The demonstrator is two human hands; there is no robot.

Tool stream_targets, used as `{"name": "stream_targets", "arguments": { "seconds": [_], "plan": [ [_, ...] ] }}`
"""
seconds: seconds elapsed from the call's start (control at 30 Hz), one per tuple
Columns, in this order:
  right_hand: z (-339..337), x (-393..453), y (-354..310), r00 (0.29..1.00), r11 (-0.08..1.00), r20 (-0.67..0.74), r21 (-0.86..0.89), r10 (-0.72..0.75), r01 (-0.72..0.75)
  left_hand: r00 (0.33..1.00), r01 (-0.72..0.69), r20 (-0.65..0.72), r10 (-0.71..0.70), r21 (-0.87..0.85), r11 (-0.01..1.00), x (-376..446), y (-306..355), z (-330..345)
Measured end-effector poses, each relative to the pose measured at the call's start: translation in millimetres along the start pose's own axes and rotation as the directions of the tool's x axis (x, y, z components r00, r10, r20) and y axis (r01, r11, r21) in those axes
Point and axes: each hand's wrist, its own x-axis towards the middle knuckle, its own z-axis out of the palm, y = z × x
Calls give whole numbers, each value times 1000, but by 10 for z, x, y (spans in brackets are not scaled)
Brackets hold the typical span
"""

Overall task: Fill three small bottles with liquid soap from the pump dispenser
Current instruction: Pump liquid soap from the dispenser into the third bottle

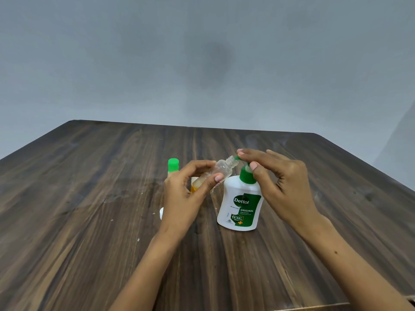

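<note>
— What's far left on the table [89, 198]?
— A green-capped bottle [173, 166]. Next, the left hand [186, 194] pinches a tilted clear bottle [221, 170], its open neck at the spout.
— And right?
— The right hand [280, 182], fingers straight, presses the pump dispenser [241, 205].

Head-worn view, forward-down, near table [89, 198]

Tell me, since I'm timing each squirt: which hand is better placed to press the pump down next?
Right. The right hand already rests on the white Dettol dispenser's green pump head, while the left hand has its grip on the tilted clear small bottle at the spout.
</note>
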Motion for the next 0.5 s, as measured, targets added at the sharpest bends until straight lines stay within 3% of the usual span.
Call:
{"name": "stream_targets", "arguments": {
  "seconds": [0.5],
  "plan": [
    [-5,55,-21,1000,1000,-12,-9,6,-6,1000,5,-3,-5,3,1000,-2,8,10]
  ]
}}
